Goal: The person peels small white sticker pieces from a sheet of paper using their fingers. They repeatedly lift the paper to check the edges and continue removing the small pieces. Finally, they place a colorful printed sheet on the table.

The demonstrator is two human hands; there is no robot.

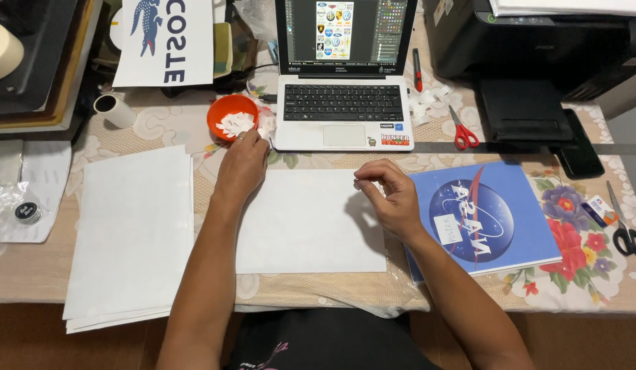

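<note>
A blank white sheet (304, 223) lies flat on the table in front of me. My left hand (241, 168) rests on its top left corner, fingers curled, with a small white scrap at the fingertips next to the orange bowl (230, 113) of white paper scraps. My right hand (390, 195) hovers over the sheet's right edge, thumb and fingers pinched together; whether anything is between them I cannot tell. A blue printed sheet (493, 219) with a round emblem lies just right of that hand.
A white laptop (343, 103) stands open behind the sheet. A stack of white paper (129, 240) lies at left. Red scissors (463, 133), black scissors (628, 236), a black printer (537, 41), a long ruler (510, 147) and a paper roll (112, 109) sit around.
</note>
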